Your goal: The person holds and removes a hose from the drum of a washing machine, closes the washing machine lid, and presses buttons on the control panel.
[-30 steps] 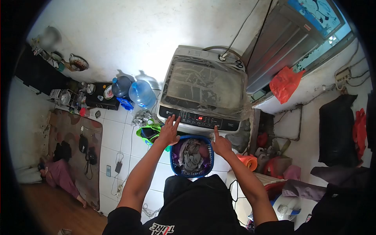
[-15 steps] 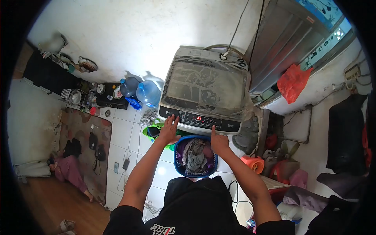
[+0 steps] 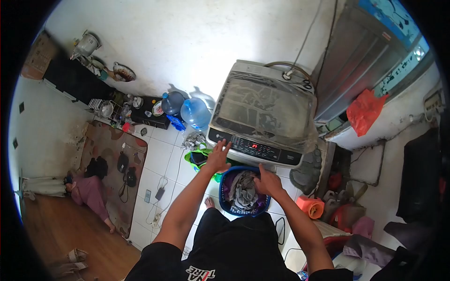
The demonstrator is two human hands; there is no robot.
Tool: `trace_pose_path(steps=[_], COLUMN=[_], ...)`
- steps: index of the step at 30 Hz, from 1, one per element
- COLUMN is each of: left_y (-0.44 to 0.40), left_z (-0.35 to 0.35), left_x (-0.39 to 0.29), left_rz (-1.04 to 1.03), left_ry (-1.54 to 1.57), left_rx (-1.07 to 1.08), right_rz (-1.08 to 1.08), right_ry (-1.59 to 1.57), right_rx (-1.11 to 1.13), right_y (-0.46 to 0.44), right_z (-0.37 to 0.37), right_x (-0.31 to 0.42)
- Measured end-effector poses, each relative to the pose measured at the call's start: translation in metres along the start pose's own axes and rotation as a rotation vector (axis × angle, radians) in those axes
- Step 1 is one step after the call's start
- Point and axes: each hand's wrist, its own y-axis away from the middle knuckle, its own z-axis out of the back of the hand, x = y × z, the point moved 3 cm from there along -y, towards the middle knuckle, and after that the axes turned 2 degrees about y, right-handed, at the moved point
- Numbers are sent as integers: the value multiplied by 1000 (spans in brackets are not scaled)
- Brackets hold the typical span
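A washing machine [image 3: 262, 105] stands against the wall, its lid closed under wrinkled clear film. Red digits glow on its black control panel [image 3: 276, 153]. My left hand [image 3: 219, 158] rests with spread fingers at the panel's left end and holds nothing. My right hand [image 3: 268, 181] is just below the panel's front edge, index finger extended towards the machine, its other fingers partly curled and nothing visible in it. Beneath my hands, a blue basket [image 3: 225, 207] holds crumpled grey and purple clothes [image 3: 245, 193], and my right hand is over its right rim.
Two water jugs [image 3: 195, 114] and a green bag [image 3: 191, 161] are left of the machine. An orange container [image 3: 310, 207] lies at the right, below a red plastic bag [image 3: 365, 111]. Another person [image 3: 90, 192] lies on the floor at far left, beside a patterned mat [image 3: 136, 157].
My right hand has drawn back from the panel towards the basket. My left hand stays at the panel's left end. The view has shifted, and the red digits have changed.
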Motion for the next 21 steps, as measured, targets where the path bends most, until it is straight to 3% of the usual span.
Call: trace_pose_path(steps=[10,11,12,14,18,19,21], left_y=[19,24,27,22,16,17,16], left_z=[16,13,9,12,26,31,43], left_x=[2,7,13,22,34,33,30], left_rz=[-167,-211,-205,-322,-368,-380,-397], left_ry=[107,127,152,35,43,41,35], left_rx=[-154,-180,-169,-109,-8,20,50], right_rz=[-96,-227,-356,-365,-321,-333,-139], right_ry=[-169,-243,-305,-236,-162,-164,-268], right_rx=[134,211,290,313,344,342,-36], right_y=[-2,0,4,-7,-37,-39,-55], right_z=[-83,-94,-101,-120,-121,-128,-123], right_x=[16,21,26,35,69,67,74])
